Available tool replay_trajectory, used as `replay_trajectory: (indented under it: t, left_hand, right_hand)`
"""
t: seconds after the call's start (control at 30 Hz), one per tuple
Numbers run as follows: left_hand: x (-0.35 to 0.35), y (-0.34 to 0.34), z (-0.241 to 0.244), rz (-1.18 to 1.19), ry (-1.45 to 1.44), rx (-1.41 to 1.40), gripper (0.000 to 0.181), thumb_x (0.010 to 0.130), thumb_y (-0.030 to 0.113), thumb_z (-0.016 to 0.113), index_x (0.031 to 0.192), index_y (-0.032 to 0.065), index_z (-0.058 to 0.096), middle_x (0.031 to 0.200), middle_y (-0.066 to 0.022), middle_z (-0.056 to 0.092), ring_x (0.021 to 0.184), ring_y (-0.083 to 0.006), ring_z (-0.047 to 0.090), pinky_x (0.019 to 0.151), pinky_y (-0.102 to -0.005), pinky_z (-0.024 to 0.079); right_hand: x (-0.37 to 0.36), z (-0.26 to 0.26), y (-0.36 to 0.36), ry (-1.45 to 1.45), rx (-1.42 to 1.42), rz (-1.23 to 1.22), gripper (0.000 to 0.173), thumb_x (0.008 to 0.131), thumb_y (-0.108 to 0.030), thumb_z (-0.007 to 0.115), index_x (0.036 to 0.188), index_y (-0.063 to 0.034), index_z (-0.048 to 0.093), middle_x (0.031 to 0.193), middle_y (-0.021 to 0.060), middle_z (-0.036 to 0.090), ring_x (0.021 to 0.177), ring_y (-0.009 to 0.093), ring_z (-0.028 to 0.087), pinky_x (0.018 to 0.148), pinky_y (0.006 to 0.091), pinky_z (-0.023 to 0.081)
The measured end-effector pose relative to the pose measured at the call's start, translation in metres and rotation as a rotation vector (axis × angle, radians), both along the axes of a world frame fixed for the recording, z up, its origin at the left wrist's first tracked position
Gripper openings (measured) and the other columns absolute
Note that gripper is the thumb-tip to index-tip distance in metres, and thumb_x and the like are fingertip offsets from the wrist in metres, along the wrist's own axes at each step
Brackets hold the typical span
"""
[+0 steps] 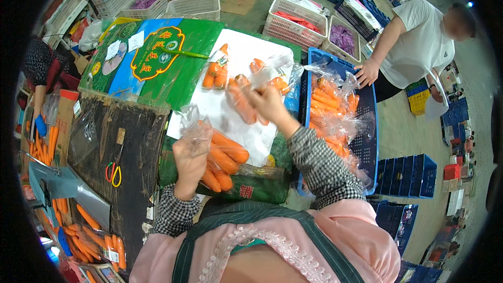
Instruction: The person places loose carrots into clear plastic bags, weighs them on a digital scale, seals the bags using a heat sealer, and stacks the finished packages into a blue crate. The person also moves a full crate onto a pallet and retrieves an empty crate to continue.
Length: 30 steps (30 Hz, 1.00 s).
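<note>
My left hand grips the gathered neck of a clear plastic bag of carrots, which hangs over the near edge of the white sheet. Over that sheet, my right hand closes on a second bag of carrots; both are blurred, and part of that bag is hidden behind the hand. A labelled bundle of carrots lies farther left on the sheet. Just beyond my right hand sits another carrot bag with loose plastic about it. Bagged carrots fill much of the blue crate to the right.
Scissors lie on the dark wooden board at left, near loose carrots and a metal device. A green printed cover spreads under the sheet. A person touches the crate's far rim. Beyond stand white baskets.
</note>
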<state>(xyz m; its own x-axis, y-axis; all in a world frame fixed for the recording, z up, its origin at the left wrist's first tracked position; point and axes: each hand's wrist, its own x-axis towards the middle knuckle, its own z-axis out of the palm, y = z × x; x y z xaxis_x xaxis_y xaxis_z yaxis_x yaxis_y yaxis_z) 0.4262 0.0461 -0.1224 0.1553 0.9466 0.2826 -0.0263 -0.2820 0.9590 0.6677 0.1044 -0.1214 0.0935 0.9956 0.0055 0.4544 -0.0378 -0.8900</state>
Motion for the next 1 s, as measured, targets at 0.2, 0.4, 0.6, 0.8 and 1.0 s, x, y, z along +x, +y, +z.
replay_trajectory:
  t: [0.2, 0.4, 0.6, 0.8, 1.0]
  left_hand:
    - [0.018, 0.006, 0.025, -0.099, 0.198, 0.093, 0.037, 0.086, 0.0, 0.06, 0.122, -0.0047, 0.055, 0.118, -0.0102, 0.062, 0.101, -0.016, 0.06, 0.089, -0.0286, 0.046]
    - [0.015, -0.003, -0.026, -0.011, -0.027, 0.044, 0.034, 0.088, 0.0, 0.057, 0.122, -0.005, 0.055, 0.124, -0.0118, 0.058, 0.111, -0.0166, 0.054, 0.09, -0.0249, 0.045]
    - [-0.014, -0.008, -0.061, 0.062, 0.133, -0.005, 0.025, 0.093, 0.002, 0.055, 0.118, -0.0017, 0.058, 0.118, -0.0091, 0.059, 0.103, -0.0155, 0.056, 0.087, -0.0275, 0.046]
    - [-0.011, -0.007, -0.055, 0.081, 0.184, 0.02, 0.016, 0.092, 0.002, 0.056, 0.107, -0.0011, 0.06, 0.106, -0.0063, 0.061, 0.097, -0.0152, 0.057, 0.084, -0.0271, 0.046]
    - [0.003, -0.013, -0.039, 0.144, 0.011, -0.107, 0.015, 0.089, 0.0, 0.058, 0.104, 0.0002, 0.059, 0.101, -0.0066, 0.061, 0.093, -0.0161, 0.058, 0.083, -0.0286, 0.046]
  right_hand:
    - [-0.033, 0.047, -0.052, 0.161, 0.215, 0.68, 0.025, 0.088, -0.019, 0.061, 0.107, -0.0028, 0.063, 0.089, 0.0089, 0.068, 0.078, 0.013, 0.061, 0.072, 0.0275, 0.05]
    - [0.121, -0.043, 0.047, 0.234, 0.014, -0.772, 0.041, 0.085, -0.026, 0.067, 0.108, 0.0064, 0.059, 0.091, 0.0075, 0.062, 0.075, 0.016, 0.056, 0.066, 0.0291, 0.044]
    - [0.095, -0.066, 0.067, 0.635, -0.039, -0.731, 0.022, 0.08, -0.024, 0.07, 0.071, -0.0082, 0.057, 0.056, -0.0011, 0.044, 0.047, 0.013, 0.038, 0.045, 0.0306, 0.03]
    - [0.101, -0.018, 0.05, 0.149, 0.463, -0.674, 0.032, 0.089, -0.028, 0.062, 0.077, 0.0004, 0.067, 0.063, -0.0032, 0.055, 0.061, 0.005, 0.047, 0.053, 0.0267, 0.037]
    - [0.067, 0.014, 0.014, 0.326, 0.35, -0.519, 0.02, 0.093, -0.018, 0.059, 0.102, 0.0002, 0.06, 0.075, -0.002, 0.056, 0.059, 0.004, 0.048, 0.051, 0.0195, 0.037]
